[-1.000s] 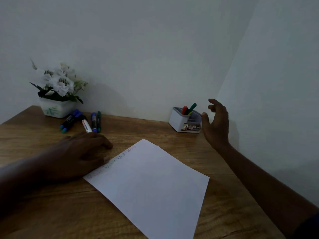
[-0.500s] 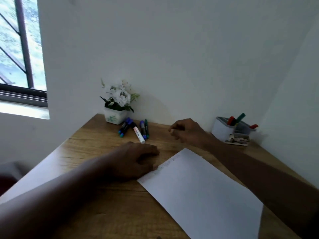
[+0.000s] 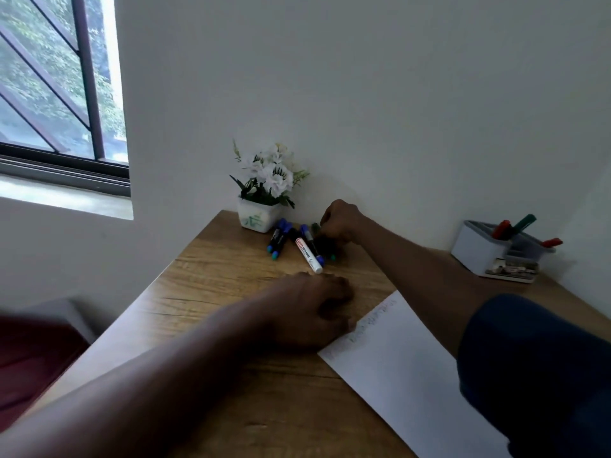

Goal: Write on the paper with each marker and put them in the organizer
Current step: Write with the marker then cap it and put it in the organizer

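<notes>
Several markers lie in a row on the wooden desk (image 3: 215, 292) in front of a flower pot: two dark blue ones (image 3: 277, 239), a white one (image 3: 308, 256), a blue one (image 3: 313, 246) and a dark green one (image 3: 327, 247). My right hand (image 3: 339, 221) is curled over the far end of the green marker and pinches it. My left hand (image 3: 310, 314) rests on the desk with loosely curled fingers, touching the top left edge of the white paper (image 3: 403, 368), which bears faint writing. The grey organizer (image 3: 476, 252) at the right holds red and green markers.
A white pot of white flowers (image 3: 261, 206) stands against the wall just behind the markers. The desk sits in a corner between two white walls. A window (image 3: 56, 94) is at the upper left, and a dark red seat (image 3: 33, 355) is below the desk's left edge.
My right hand has moved from the organizer leftwards across the desk to the markers and closed on the green one. My view has turned left. The left hand has stayed by the paper.
</notes>
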